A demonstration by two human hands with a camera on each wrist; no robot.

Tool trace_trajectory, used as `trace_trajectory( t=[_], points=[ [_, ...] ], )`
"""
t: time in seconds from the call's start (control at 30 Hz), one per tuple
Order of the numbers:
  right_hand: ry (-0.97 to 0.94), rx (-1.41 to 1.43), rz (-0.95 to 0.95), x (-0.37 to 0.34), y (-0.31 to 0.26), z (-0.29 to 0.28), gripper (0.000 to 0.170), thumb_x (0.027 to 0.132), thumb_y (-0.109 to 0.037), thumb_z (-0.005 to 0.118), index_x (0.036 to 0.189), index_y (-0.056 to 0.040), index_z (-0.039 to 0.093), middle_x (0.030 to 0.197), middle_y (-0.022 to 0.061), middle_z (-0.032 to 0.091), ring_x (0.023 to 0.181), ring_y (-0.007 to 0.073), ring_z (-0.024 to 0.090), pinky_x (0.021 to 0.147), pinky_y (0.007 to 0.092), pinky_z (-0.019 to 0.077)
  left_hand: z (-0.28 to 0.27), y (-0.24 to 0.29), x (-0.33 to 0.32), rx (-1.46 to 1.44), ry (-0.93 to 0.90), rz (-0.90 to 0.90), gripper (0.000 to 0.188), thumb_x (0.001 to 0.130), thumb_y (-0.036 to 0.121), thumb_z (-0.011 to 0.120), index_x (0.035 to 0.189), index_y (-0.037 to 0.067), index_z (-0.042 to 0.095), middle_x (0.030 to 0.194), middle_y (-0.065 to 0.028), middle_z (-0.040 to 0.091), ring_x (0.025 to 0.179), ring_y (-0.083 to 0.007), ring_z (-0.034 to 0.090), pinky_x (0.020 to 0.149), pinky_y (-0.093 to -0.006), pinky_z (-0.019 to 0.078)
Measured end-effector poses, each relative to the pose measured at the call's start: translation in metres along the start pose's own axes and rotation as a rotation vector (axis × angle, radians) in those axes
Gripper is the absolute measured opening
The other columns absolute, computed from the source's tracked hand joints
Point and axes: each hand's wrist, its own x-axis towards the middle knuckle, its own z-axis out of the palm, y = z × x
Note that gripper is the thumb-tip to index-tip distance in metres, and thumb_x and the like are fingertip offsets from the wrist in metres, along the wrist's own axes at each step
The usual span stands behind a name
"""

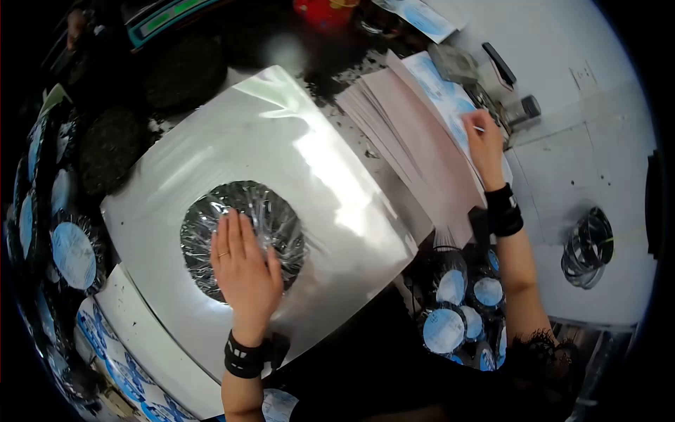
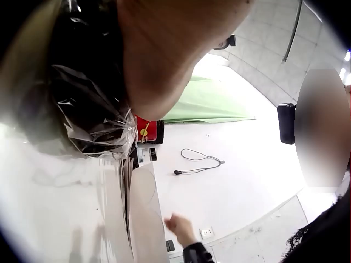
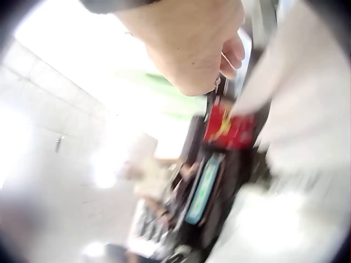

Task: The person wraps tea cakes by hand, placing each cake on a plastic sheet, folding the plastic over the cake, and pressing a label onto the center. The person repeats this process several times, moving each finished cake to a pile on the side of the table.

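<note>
A round dark cake [image 1: 281, 211], like pressed dried seaweed, lies in crinkled clear plastic film on the shiny pale board. My left hand [image 1: 246, 274] rests flat on top of it, fingers straight and pointing away from me. The left wrist view shows the gathered film [image 2: 104, 134] beside the heel of that hand. To the right, my right hand [image 1: 485, 144] is over the blue-and-white printed labels [image 1: 439, 91], fingers bent, with a thin white piece [image 1: 479, 129] between thumb and fingers. What that piece is, I cannot tell.
Pinkish plastic sheets [image 1: 415, 133] lie fanned beside the board [image 1: 337, 204]. Unwrapped dark cakes [image 1: 179, 70] sit at the far left, near a scale [image 1: 169, 21]. Labelled wrapped cakes [image 1: 74, 257] pile up at left, and more [image 1: 444, 330] at lower right. A tape roll [image 1: 589, 246] lies far right.
</note>
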Motion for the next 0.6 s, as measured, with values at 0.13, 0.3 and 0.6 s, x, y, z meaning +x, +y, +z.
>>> trace_trajectory(
  t=[0.13,0.3,0.6],
  points=[
    [-0.232,-0.532,-0.036,-0.137,0.147,0.03,0.027,0.095,-0.026,0.068,0.1,-0.0011,0.057,0.106,0.0291,0.066,0.097,0.0429,0.065,0.079,0.0532,0.0488,0.001,0.002,0.0,0.02,-0.002,-0.024,0.063,0.089,0.02,0.061,0.145,-0.008,0.049,0.155,-0.0232,0.046,0.147,-0.0394,0.04,0.122,-0.0528,0.0268],
    [-0.298,-0.424,0.103,-0.061,0.092,0.011,0.039,0.089,-0.022,0.072,0.114,0.003,0.056,0.108,0.0288,0.063,0.112,0.0417,0.061,0.096,0.0497,0.049,-0.003,0.007,0.002,0.04,-0.026,-0.016,0.062,0.089,0.014,0.059,0.145,-0.009,0.047,0.156,-0.023,0.045,0.148,-0.0402,0.037,0.123,-0.0508,0.0253],
    [-0.426,-0.507,-0.071,0.047,0.184,-0.004,0.025,0.098,-0.023,0.059,0.099,0.0024,0.055,0.083,0.0265,0.064,0.086,0.0458,0.064,0.076,0.055,0.0505,-0.004,0.007,0.002,0.054,-0.035,-0.025,0.064,0.09,0.017,0.056,0.148,-0.008,0.046,0.158,-0.0231,0.043,0.149,-0.0404,0.036,0.123,-0.0508,0.0242]
  ],
)
